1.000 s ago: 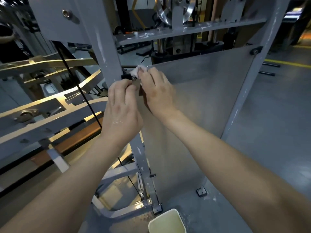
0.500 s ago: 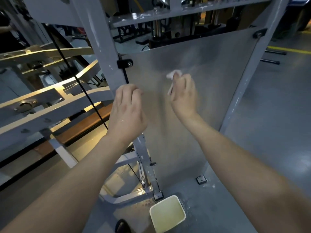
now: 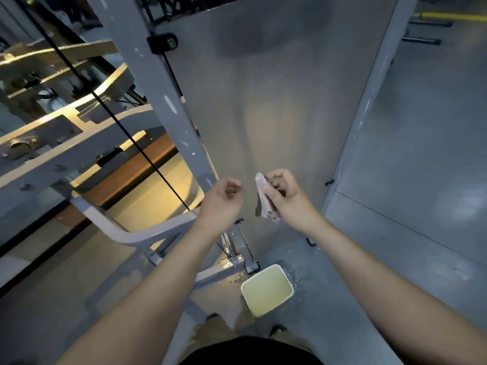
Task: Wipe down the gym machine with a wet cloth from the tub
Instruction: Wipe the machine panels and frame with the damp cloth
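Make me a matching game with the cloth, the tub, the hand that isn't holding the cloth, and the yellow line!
Things:
1. cloth
2. tub
3. left hand
4. yellow line

Where or how:
A. sits on the floor at the foot of the machine
B. far off on the floor, at the top right of the picture
C. pinched in the right hand
D. holds nothing, fingers loosely curled

Right pairs: 1-C, 2-A, 3-D, 4-B.
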Motion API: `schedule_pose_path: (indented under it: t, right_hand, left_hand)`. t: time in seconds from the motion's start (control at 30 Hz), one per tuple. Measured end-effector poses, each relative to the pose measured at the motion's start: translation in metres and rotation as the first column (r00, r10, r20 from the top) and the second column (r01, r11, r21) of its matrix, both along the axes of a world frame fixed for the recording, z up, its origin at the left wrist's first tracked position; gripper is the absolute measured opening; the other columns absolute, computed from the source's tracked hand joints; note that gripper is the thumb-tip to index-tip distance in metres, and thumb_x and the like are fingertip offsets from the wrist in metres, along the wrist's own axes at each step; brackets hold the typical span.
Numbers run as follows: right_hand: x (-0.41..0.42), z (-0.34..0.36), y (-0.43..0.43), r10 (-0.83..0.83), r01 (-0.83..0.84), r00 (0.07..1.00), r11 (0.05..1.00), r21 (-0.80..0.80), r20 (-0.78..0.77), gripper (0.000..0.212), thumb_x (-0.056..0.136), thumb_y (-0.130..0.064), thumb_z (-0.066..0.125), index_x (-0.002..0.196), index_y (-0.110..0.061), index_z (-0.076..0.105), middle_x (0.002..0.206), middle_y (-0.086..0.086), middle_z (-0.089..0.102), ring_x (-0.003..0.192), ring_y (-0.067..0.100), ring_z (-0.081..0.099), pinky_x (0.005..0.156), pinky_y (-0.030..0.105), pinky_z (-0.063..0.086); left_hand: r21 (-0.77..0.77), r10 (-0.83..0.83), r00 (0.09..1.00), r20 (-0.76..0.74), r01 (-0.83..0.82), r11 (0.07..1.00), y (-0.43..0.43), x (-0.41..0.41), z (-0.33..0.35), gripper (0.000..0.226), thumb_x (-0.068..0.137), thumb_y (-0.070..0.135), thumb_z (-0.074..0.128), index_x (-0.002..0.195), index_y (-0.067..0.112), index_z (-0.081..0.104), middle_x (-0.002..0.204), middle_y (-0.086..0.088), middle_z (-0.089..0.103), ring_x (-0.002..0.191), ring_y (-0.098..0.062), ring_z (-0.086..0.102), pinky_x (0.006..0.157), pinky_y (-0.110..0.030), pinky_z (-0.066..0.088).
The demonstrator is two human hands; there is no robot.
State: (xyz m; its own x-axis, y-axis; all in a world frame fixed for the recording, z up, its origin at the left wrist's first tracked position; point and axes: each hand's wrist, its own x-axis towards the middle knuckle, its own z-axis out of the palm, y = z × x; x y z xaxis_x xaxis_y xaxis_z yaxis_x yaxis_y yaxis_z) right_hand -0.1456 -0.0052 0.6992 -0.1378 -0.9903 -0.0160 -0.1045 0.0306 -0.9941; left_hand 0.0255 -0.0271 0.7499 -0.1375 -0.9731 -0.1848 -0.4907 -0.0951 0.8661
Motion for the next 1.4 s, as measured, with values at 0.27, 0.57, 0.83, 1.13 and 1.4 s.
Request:
schedule_pose_path:
  t: [0.27, 0.57, 0.83, 1.13, 1.4]
  right_hand:
    - [0.029, -0.001, 0.031, -0.011, -0.063, 0.904, 0.985, 0.161, 0.427, 0.038, 0.098, -0.039, 0.058, 0.108, -0.002, 0.064, 0.097, 0.018, 0.066, 0.093, 0.029, 0.062, 0.083, 0.043, 0.05]
    - [0.076, -0.002, 0.042, -0.016, 0.008, 0.999, 0.983, 0.182, 0.042, 0.018, 0.101, -0.017, 0.063, 0.085, -0.022, 0.067, 0.074, -0.008, 0.067, 0.072, 0.009, 0.058, 0.075, 0.028, 0.044]
    - [0.125, -0.019, 0.048, -0.227, 0.195, 0.971, 0.933, 0.304, 0.073, 0.005, 0.107, -0.024, 0.053, 0.11, -0.025, 0.057, 0.094, 0.0, 0.063, 0.081, 0.015, 0.06, 0.072, 0.034, 0.051]
    - [0.162, -0.049, 0.092, -0.259, 0.291, 0.957, 0.876, 0.384, -0.133, 0.015, 0.099, 0.003, 0.057, 0.106, -0.01, 0.062, 0.099, 0.001, 0.058, 0.069, 0.003, 0.058, 0.061, 0.009, 0.045]
    - [0.167, -0.045, 0.131, 0.062, 0.058, 0.962, 0.906, 0.42, -0.266, 0.024, 0.099, -0.022, 0.067, 0.081, -0.005, 0.069, 0.088, 0.008, 0.065, 0.091, 0.012, 0.056, 0.078, 0.016, 0.041]
  left_hand:
    - [0.036, -0.166, 0.979, -0.121, 0.172, 0.984, 0.011, 0.015, -0.023, 0.024, 0.09, 0.036, 0.078, 0.106, 0.021, 0.068, 0.092, 0.003, 0.075, 0.082, -0.011, 0.07, 0.077, -0.03, 0.055]
    - [0.159, -0.173, 0.966, -0.191, 0.204, 0.966, 0.007, 0.101, -0.039, 0.03, 0.092, 0.049, 0.072, 0.079, 0.022, 0.07, 0.07, 0.011, 0.065, 0.066, -0.006, 0.057, 0.07, -0.029, 0.044]
    - [0.334, -0.207, 0.959, -0.194, 0.263, 0.905, 0.009, 0.167, -0.071, 0.021, 0.1, 0.023, 0.06, 0.099, 0.005, 0.071, 0.07, -0.004, 0.062, 0.064, -0.016, 0.052, 0.067, -0.03, 0.04]
    - [0.443, -0.343, 0.89, -0.301, 0.449, 0.776, 0.03, 0.184, -0.122, 0.022, 0.095, 0.04, 0.071, 0.101, 0.02, 0.077, 0.101, -0.002, 0.078, 0.09, -0.016, 0.067, 0.085, -0.032, 0.049]
    - [0.454, -0.178, 0.826, -0.535, 0.459, 0.764, 0.052, 0.173, -0.136, 0.04, 0.089, 0.039, 0.071, 0.113, 0.008, 0.073, 0.113, -0.025, 0.071, 0.097, -0.032, 0.066, 0.088, -0.044, 0.049]
